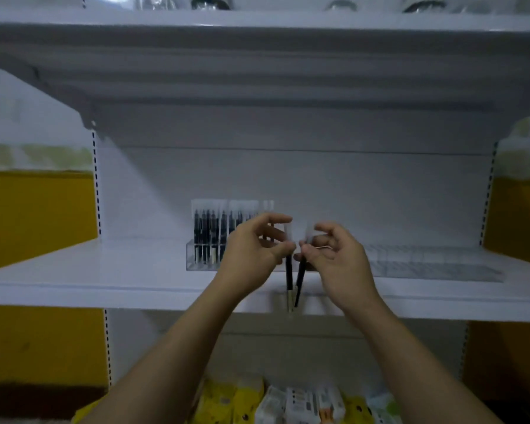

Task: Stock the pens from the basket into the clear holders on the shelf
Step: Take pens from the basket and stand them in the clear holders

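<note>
1. Nearest, well below the filled holder [202,255]: yellow and white packets [288,405] on a lower level. No basket can be made out.
2. Just in front of the holder's right end, the left hand [254,243] pinches the top of a dark pen [289,276]. The right hand [334,252] pinches a second pen [300,275] beside it.
3. Both pens hang point-down across the front edge of the shelf [74,270]. Their lower ends are close together; blur hides whether they touch.
4. The holder itself carries a row of dark pens upright in its left part. Its right part is hidden behind the left hand.
5. Right of it on the same shelf sits a second clear holder [426,264], apparently unfilled.
6. Judgement: stocking is mid-way, with two pens being parted for slotting. The next move calls for lifting one pen over the holder's front wall and lowering it upright into the next free slot right of the row.
</note>
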Motion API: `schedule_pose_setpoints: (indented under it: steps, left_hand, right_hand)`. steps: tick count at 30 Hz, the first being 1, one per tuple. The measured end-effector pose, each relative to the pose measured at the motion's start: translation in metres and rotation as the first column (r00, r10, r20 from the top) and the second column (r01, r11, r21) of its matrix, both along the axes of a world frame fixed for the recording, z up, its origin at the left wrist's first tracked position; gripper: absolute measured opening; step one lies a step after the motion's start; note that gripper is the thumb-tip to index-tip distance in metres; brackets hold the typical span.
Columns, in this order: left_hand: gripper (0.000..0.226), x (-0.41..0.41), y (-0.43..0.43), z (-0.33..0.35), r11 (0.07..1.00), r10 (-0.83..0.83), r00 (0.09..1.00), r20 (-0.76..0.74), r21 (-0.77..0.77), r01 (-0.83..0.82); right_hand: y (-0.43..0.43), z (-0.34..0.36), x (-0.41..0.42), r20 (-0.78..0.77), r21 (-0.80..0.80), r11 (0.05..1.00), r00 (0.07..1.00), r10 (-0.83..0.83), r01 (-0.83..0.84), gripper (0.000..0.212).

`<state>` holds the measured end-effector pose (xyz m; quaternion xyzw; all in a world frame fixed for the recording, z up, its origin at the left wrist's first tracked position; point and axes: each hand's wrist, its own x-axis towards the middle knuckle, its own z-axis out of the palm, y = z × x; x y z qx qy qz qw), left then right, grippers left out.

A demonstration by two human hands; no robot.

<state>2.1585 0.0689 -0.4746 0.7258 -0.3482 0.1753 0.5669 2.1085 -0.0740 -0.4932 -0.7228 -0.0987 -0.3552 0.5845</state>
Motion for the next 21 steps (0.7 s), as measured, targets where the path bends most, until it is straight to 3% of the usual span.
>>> schedule_pose_setpoints:
  steps: [3, 12, 21]
  left_hand:
    - [0.036, 0.017, -0.001, 0.019, 0.999, 0.041, 0.997, 0.058, 0.027, -0.042]
    - [0.031, 0.07, -0.008, 0.062, 0.992, 0.113, 0.978, 0.174, 0.042, -0.122]
    - [0.023, 0.117, -0.019, 0.064, 0.96, 0.255, 0.93, 0.266, 0.045, -0.277]
  right_hand:
    - [-0.006, 0.018, 0.018, 0.04, -0.034, 0.999, 0.999, 0.002, -0.001, 0.047]
    - [-0.022, 0.056, 0.081, 0.134, -0.05, 0.999, 0.991, 0.015, -0.009, 0.039]
    - [-0.03, 0.057, 0.14, 0.174, 0.016, 1.0, 0.985, -0.022, 0.019, 0.038]
